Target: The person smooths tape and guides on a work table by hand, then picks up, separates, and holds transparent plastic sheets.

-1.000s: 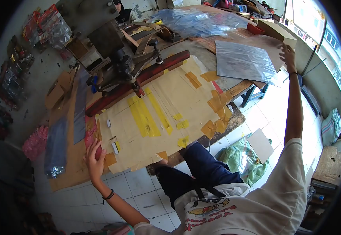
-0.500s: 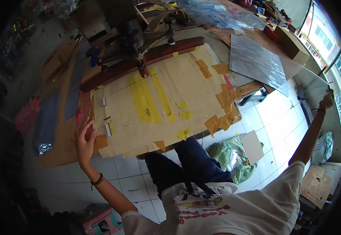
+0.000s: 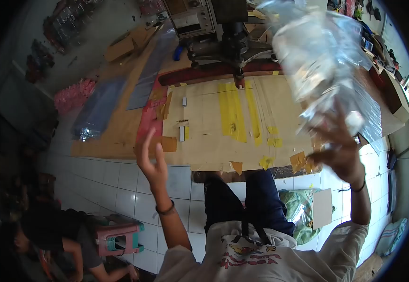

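Where my right hand (image 3: 343,162) blurs: plastic (image 3: 312,58) high over the table's (image 3: 103,150) right side, perhaps for clearance; grip unclear
My left hand (image 3: 153,169): wide, empty, near the board's (image 3: 204,148) front-left corner

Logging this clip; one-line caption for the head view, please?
Right hand blurred beside crumpled clear plastic, above a tape-patched tan board.

Daylight enters at far right, beyond the worktop (image 3: 200,155); left of it the room sinks into shadow, motion blurs the right hand (image 3: 338,152), and fisheye curvature bends the dark edges.
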`<control>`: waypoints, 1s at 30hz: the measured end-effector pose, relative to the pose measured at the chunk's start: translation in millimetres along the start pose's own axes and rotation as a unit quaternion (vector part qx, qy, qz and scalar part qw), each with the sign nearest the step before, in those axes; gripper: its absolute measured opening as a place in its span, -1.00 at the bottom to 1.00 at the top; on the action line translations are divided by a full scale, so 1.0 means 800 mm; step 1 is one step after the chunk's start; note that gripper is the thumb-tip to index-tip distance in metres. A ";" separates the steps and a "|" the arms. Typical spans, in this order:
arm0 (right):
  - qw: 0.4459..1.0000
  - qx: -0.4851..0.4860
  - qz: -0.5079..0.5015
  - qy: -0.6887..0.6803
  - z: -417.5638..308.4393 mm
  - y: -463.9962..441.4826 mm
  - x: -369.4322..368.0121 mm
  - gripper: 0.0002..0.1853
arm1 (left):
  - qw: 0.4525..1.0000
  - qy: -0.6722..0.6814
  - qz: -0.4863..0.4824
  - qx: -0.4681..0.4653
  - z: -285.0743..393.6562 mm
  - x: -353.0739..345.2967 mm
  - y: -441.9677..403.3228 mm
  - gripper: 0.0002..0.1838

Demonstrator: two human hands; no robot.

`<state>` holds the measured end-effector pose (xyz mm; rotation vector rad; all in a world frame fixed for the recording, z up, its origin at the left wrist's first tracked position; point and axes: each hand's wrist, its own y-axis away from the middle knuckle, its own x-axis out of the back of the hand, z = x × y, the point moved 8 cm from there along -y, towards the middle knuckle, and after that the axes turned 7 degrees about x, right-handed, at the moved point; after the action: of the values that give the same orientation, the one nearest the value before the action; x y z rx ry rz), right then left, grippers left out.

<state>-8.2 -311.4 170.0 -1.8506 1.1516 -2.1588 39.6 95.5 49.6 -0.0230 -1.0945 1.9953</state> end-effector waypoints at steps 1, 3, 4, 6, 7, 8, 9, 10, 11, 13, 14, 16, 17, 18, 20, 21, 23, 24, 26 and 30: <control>0.995 0.021 -0.065 -0.067 -0.018 0.001 -0.041 -0.75 | 0.998 0.055 0.002 0.012 0.011 0.002 0.022 -0.62; 0.964 0.070 -0.191 -0.171 -0.043 0.007 -0.084 -0.76 | 0.992 0.122 -0.001 0.043 0.024 -0.001 0.067 -0.56; 0.961 0.053 -0.204 -0.181 -0.041 0.013 -0.089 -0.76 | 0.989 0.136 -0.003 0.054 0.032 -0.005 0.085 -0.52; 0.956 0.021 -0.219 -0.192 -0.033 0.027 -0.092 -0.76 | 0.987 0.141 -0.016 0.073 0.047 -0.012 0.101 -0.46; 0.956 0.004 -0.221 -0.193 -0.029 0.035 -0.093 -0.76 | 0.986 0.148 -0.040 0.070 0.055 -0.016 0.105 -0.47; 0.956 -0.012 -0.222 -0.193 -0.025 0.043 -0.093 -0.75 | 0.984 0.156 -0.063 0.064 0.062 -0.021 0.107 -0.49; 0.959 -0.029 -0.216 -0.183 -0.021 0.050 -0.091 -0.75 | 0.981 0.165 -0.088 0.058 0.067 -0.026 0.111 -0.50; 0.961 -0.047 -0.209 -0.173 -0.017 0.058 -0.089 -0.74 | 0.978 0.174 -0.102 0.058 0.070 -0.031 0.117 -0.54; 0.964 -0.065 -0.201 -0.162 -0.012 0.066 -0.087 -0.74 | 0.975 0.184 -0.108 0.066 0.075 -0.036 0.122 -0.54; 0.972 -0.100 -0.156 -0.143 -0.003 0.082 -0.076 -0.76 | 0.968 0.206 -0.123 0.080 0.086 -0.045 0.133 -0.53; 0.975 -0.118 -0.134 -0.134 0.001 0.090 -0.070 -0.77 | 0.966 0.198 -0.148 0.083 0.086 -0.049 0.141 -0.44; 0.980 -0.158 -0.081 -0.093 0.002 0.104 -0.062 -0.78 | 0.927 0.299 -0.153 0.167 0.079 -0.058 0.158 -0.34; 0.979 -0.182 -0.059 -0.063 0.003 0.111 -0.059 -0.78 | 0.901 0.346 -0.156 0.209 0.076 -0.062 0.166 -0.28; 0.971 -0.235 -0.017 -0.035 0.007 0.120 -0.060 -0.82 | 0.888 0.354 -0.176 0.237 0.077 -0.063 0.173 -0.23; 0.946 -0.310 0.095 -0.024 0.019 0.165 -0.085 -0.86 | 0.858 0.366 -0.213 0.290 0.086 -0.059 0.178 -0.08; 0.923 -0.351 0.151 -0.046 0.020 0.187 -0.100 -0.86 | 0.843 0.371 -0.227 0.315 0.086 -0.057 0.183 0.00; 0.910 -0.341 0.229 -0.055 -0.005 0.206 -0.125 -0.82 | 0.801 0.406 -0.293 0.328 0.087 -0.056 0.198 0.07; 0.871 -0.375 0.298 -0.106 -0.011 0.215 -0.146 -0.73 | 0.792 0.390 -0.322 0.342 0.093 -0.054 0.204 0.05; 0.785 -0.422 0.399 -0.217 -0.018 0.232 -0.185 -0.56 | 0.771 0.367 -0.354 0.382 0.088 -0.058 0.224 -0.03; 0.625 -0.395 0.455 -0.497 0.005 0.256 -0.208 -0.46 | 0.792 0.345 -0.293 0.410 0.065 -0.057 0.223 -0.44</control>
<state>-41.3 -375.8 -83.8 -1.5202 2.0466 0.0669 -68.0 -18.5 -59.7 0.0395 0.2713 1.5110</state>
